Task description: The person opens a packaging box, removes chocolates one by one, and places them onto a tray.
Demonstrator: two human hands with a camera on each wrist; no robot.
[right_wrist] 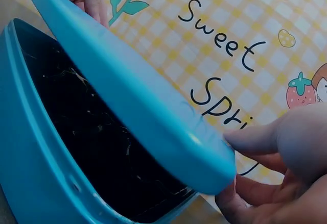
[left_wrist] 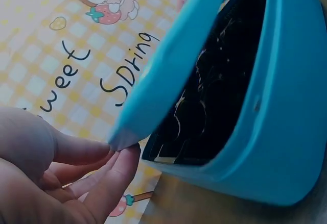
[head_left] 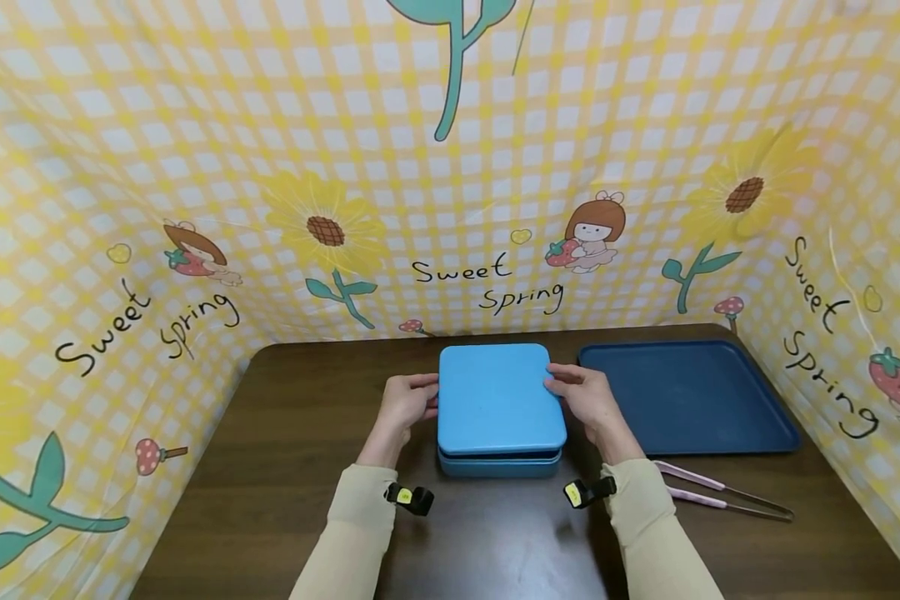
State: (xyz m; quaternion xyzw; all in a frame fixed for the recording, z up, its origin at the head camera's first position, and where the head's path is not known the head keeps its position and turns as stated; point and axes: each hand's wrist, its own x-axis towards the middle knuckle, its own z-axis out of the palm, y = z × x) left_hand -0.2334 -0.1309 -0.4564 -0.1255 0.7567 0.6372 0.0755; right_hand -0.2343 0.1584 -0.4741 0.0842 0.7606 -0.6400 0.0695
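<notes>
My left hand (head_left: pixel 405 406) sat at the left edge of the lid (head_left: pixel 498 398), forearm coming straight up from the table's near edge, fingers lightly curled with tips under the lid's rim. My right hand (head_left: pixel 587 398) mirrored it on the right edge, thumb on top near the far corner, fingers pinching the rim. Both sleeves ran parallel, wrists low over the table (head_left: pixel 285 467).

The head view showed the lid nearly level over the box (head_left: pixel 499 463), mid-table, just a thin dark gap at the front. The left wrist view showed more: the lid (left_wrist: pixel 173 66) tilted up off the box (left_wrist: pixel 286 112), my fingertips (left_wrist: pixel 122 157) touching its corner, dark inside. The right wrist view showed the same gap from the other side, lid (right_wrist: pixel 138 96) raised over the box (right_wrist: pixel 36 173), my fingers (right_wrist: pixel 255 140) at its edge. I couldn't tell what was in the box.

Bare table lay left of the box. On the right, the tray (head_left: pixel 690 400) lay just beside my right hand, tweezers (head_left: pixel 720 493) near my right sleeve. The backdrop (head_left: pixel 450 167) walled in three sides.
</notes>
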